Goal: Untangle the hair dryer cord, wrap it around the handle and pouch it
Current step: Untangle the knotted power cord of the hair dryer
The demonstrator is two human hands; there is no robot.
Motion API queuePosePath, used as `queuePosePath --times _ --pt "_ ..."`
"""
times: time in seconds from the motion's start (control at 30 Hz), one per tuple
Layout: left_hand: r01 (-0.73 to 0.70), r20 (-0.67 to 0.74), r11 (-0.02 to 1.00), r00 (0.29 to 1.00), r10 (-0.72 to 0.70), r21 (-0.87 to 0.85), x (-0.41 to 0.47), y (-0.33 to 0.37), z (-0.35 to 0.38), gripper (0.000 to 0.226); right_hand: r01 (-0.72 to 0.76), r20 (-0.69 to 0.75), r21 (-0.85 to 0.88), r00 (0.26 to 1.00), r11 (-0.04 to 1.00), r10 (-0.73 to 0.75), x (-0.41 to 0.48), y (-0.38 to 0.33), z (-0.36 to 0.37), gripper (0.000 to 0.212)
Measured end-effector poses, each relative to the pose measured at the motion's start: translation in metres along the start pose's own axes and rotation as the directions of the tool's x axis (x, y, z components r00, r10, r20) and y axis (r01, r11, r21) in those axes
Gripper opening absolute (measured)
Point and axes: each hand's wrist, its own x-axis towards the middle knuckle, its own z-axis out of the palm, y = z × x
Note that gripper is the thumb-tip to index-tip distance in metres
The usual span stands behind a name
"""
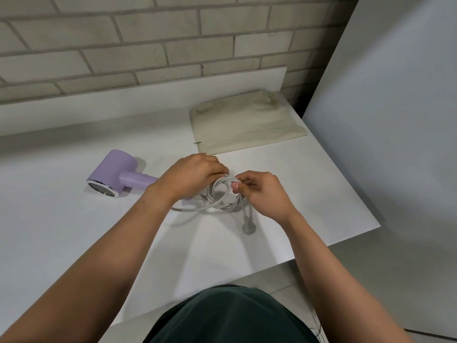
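A lilac hair dryer (116, 173) lies on its side on the white table (74, 231), nozzle toward me, handle pointing right under my left wrist. Its white cord (218, 196) is bunched in a tangled coil between my hands. My left hand (193, 175) grips the coil's left and top side. On the coil's right side, my right hand (262, 193) pinches strands with thumb and fingers. The white plug (247, 220) hangs from the coil just above the table. A cream cloth pouch (244, 122) lies flat behind my hands.
A brick wall (148, 45) with a low white ledge runs along the table's far side. A large white panel (395, 120) stands to the right. The table's right edge slants close to my right forearm, with floor below.
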Motion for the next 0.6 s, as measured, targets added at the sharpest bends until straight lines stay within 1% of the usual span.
queuePosePath --times 0.03,0.07,0.13,0.2,0.27,0.33,0.4,0.47,0.53,0.6 --pt "0.047 0.013 0.999 0.999 -0.047 0.017 0.0 0.002 0.0 0.027 -0.003 -0.011 0.01 1.0 1.0 0.003 -0.001 0.0 0.0 0.008" --pt "0.085 -0.007 0.996 0.996 -0.085 0.038 0.001 0.003 0.001 0.028 -0.005 -0.027 0.03 1.0 1.0 0.006 -0.001 0.0 0.0 0.008" --pt "0.174 -0.121 0.983 0.979 -0.166 0.059 0.001 0.001 0.005 0.028 -0.007 -0.06 0.064 0.998 0.998 0.011 -0.001 0.001 0.0 0.009" --pt "0.282 -0.22 0.959 0.936 -0.273 0.009 0.003 -0.004 0.007 0.026 -0.019 -0.076 0.083 0.997 0.996 0.025 -0.001 0.002 0.001 0.01" --pt "0.348 -0.243 0.937 0.906 -0.347 -0.042 0.003 -0.008 0.009 0.024 -0.032 -0.074 0.083 0.996 0.996 0.038 0.0 0.002 0.003 0.01" --pt "0.373 -0.217 0.924 0.899 -0.381 -0.079 0.003 -0.006 0.012 0.024 -0.038 -0.068 0.088 0.997 0.995 0.045 0.001 0.002 0.005 0.01" --pt "0.386 -0.173 0.916 0.9 -0.4 -0.105 0.004 -0.007 0.015 0.032 -0.044 -0.065 0.094 0.997 0.995 0.05 0.002 0.002 0.006 0.01" --pt "0.366 -0.118 0.926 0.919 -0.375 -0.091 0.004 -0.008 0.019 0.041 -0.044 -0.056 0.086 0.997 0.995 0.048 0.002 0.004 0.005 0.009" --pt "0.334 -0.07 0.938 0.938 -0.341 -0.087 0.004 -0.008 0.021 0.045 -0.047 -0.041 0.076 0.998 0.996 0.05 0.002 0.005 0.005 0.008" --pt "0.367 0.027 0.924 0.93 -0.366 -0.111 0.004 -0.006 0.022 0.054 -0.05 -0.03 0.077 0.998 0.996 0.052 0.001 0.005 0.006 0.007"
